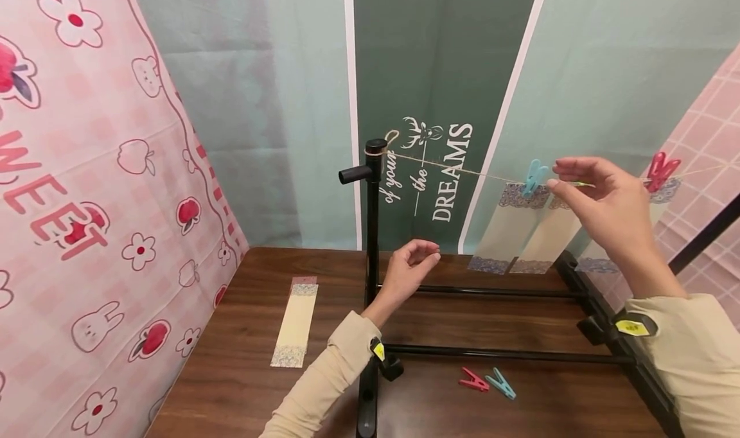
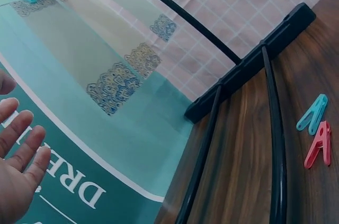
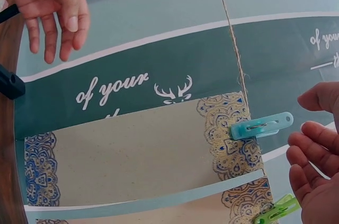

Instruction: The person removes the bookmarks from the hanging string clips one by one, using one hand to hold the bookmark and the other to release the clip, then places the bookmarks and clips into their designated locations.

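Observation:
A blue clothespin (image 1: pixel 534 178) clamps a cream card with patterned ends (image 1: pixel 511 229) to a thin string (image 1: pixel 451 165). Right beside this pin hovers my right hand (image 1: pixel 609 200), fingers loosely bent around nothing; the right wrist view shows a gap between fingertips and pin. A second card (image 1: pixel 546 237) hangs from a green clothespin (image 3: pixel 278 209), mostly hidden behind that hand in the head view. Farther right, a red clothespin (image 1: pixel 660 171) holds a third card (image 1: pixel 598 256). My left hand (image 1: pixel 407 272) is in the air near the black post, its relaxed fingers holding nothing.
The string is tied around a black post (image 1: pixel 372 232) of a rack with low crossbars (image 1: pixel 509 353). A loose red clothespin (image 1: pixel 475 379) and blue clothespin (image 1: pixel 501 384) lie on the wooden table (image 1: pixel 231 335). Left of the post lie overlapping cards (image 1: pixel 295 322).

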